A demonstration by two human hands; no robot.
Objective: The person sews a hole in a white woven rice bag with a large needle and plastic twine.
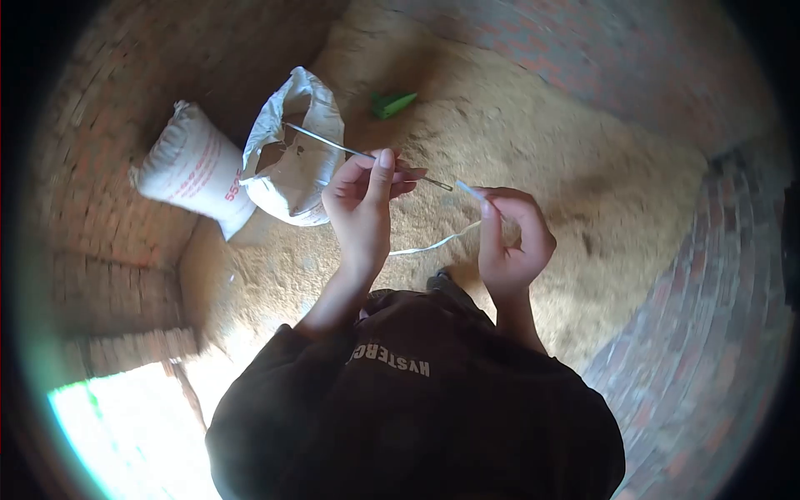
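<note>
My left hand (360, 204) pinches a long metal sack needle (437, 182) between thumb and fingers. Its looped eye points right, and a thin pale shaft runs out on the other side toward the open sack. In my right hand (518, 242), thumb and forefinger grip a whitish strip of plastic twine (469, 190). The short end of the twine sits close to the needle's eye, seemingly just apart from it. A longer tail of twine hangs below and curves left toward my left wrist.
An open white sack (321, 196) with brown contents stands beyond my left hand. Beside it leans a full white sack (196, 171) with red print. Something green (392, 104) lies on the sandy brown floor (617, 192). Brick walls (683, 292) surround the space; bright light enters lower left.
</note>
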